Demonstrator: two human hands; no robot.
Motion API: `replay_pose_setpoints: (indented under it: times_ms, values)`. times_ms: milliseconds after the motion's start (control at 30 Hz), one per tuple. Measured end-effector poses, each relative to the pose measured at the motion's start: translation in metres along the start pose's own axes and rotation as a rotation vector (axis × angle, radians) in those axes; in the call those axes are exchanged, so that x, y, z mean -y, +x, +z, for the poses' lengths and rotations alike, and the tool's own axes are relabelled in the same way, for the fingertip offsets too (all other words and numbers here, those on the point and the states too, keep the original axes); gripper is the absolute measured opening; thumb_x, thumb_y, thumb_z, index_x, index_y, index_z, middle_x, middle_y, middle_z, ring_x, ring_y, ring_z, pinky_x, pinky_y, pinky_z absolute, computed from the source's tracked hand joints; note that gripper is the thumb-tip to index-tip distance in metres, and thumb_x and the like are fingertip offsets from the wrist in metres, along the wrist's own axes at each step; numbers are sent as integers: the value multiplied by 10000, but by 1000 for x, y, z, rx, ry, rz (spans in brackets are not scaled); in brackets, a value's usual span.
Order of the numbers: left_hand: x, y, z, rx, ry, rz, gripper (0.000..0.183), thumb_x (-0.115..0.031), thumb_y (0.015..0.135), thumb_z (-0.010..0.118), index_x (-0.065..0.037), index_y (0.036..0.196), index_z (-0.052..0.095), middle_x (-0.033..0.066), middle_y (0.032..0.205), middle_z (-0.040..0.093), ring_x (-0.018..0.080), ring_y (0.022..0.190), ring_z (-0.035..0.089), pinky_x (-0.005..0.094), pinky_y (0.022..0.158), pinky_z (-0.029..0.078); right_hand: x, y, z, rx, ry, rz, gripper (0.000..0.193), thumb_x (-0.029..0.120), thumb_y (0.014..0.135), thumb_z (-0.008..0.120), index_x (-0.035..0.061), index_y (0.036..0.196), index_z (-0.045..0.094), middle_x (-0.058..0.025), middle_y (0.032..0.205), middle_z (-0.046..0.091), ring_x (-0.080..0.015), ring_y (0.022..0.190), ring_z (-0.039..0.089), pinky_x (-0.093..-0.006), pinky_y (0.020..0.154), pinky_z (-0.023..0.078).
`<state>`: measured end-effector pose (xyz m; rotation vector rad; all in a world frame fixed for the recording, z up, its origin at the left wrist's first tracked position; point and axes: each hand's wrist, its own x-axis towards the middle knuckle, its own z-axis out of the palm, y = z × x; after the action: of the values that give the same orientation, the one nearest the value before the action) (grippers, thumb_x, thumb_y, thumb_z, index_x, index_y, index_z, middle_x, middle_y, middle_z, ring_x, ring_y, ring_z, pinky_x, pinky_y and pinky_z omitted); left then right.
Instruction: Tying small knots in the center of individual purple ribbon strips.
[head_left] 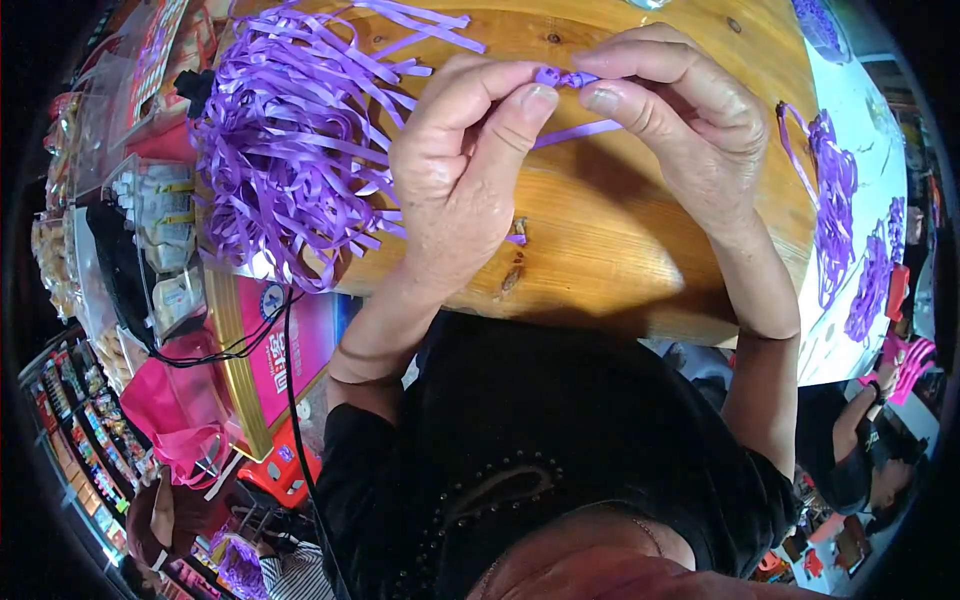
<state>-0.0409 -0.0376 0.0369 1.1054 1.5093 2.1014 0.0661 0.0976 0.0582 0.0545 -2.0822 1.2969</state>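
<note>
Above the wooden table [610, 260], my left hand [455, 175] and my right hand [690, 125] are raised close together. Each is closed in a pinch, thumb against fingertips, on a narrow purple ribbon [571, 79]. Between the fingertips the ribbon looks bunched or knotted; exactly how is too small to tell. A flat purple strip [580, 132] runs under the hands and passes behind the left one; whether it belongs to the same ribbon cannot be told. Left of my left hand lies a large tangled heap of cut purple ribbons [285, 140], some ends reaching toward my wrist.
On a white surface to the right lie bundles of worked purple ribbon [835, 200]. Clear plastic containers [165, 230] and a pink, gold-edged box [265, 350] stand at the left. A black cable [290, 370] hangs beside my left arm. Other people sit nearby, lower left and right.
</note>
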Motion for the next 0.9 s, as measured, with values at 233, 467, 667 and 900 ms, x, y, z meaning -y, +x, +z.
replay_pose_setpoints:
  times_ms: [233, 467, 667, 900]
  values:
    - [-3, 3, -5, 63, 364, 243, 99, -38, 810, 625, 20, 885, 597, 50, 701, 506, 118, 579, 436, 234, 515, 348, 4, 2, 0, 11, -37, 2, 187, -36, 756, 646, -28, 941, 618, -124, 941, 606, -157, 841, 586, -227, 721, 498]
    - [-5, 2, -9, 138, 432, 251, 132, -64, 864, 564, 38, 942, 596, 31, 806, 552, 98, 724, 466, 210, 667, 371, 7, 3, -2, 62, -133, -53, 174, -31, 758, 648, -20, 929, 620, -116, 892, 612, -153, 791, 581, -225, 671, 473]
    - [3, 6, -9, 140, 301, 277, 86, -56, 812, 625, 13, 858, 604, 28, 618, 463, 117, 519, 396, 239, 472, 315, 13, 7, -6, 134, -267, 181, 180, 1, 717, 694, -20, 894, 671, -110, 813, 651, -191, 756, 608, -263, 666, 481]
    - [3, 9, -9, 215, 299, 254, 74, -51, 806, 631, 7, 848, 613, 31, 623, 475, 119, 528, 424, 237, 479, 331, 20, 9, -10, 139, -232, 135, 169, 4, 706, 705, -14, 872, 673, -109, 812, 650, -190, 750, 614, -260, 662, 485]
